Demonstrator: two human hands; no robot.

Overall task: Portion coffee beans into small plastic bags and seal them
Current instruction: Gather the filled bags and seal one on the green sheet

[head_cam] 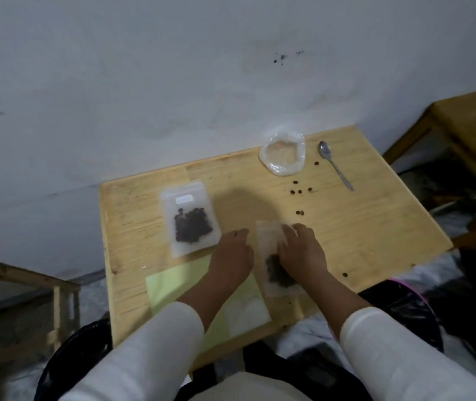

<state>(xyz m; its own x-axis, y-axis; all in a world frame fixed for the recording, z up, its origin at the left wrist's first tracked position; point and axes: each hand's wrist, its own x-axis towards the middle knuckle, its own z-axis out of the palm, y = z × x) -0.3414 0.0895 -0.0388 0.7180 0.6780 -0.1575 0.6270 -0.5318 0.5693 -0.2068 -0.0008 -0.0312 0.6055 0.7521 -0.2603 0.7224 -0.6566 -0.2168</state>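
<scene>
A small clear bag [268, 241] with dark coffee beans in its lower part lies flat near the table's front. My right hand [300, 253] rests on top of it, fingers pressing near its upper edge. My left hand [235, 256] lies just left of that bag, fingers curled on the wood, holding nothing. A second small bag [190, 219] with beans and a white label lies further left. Several loose beans [300, 191] are scattered on the wood. A metal spoon [335, 164] lies at the back right.
A crumpled clear plastic bag [283, 153], open and nearly empty, sits at the back of the wooden table [375, 227]. A pale green sheet [173, 287] lies under my left forearm. A white wall stands behind; other wooden furniture [462, 123] is at the right.
</scene>
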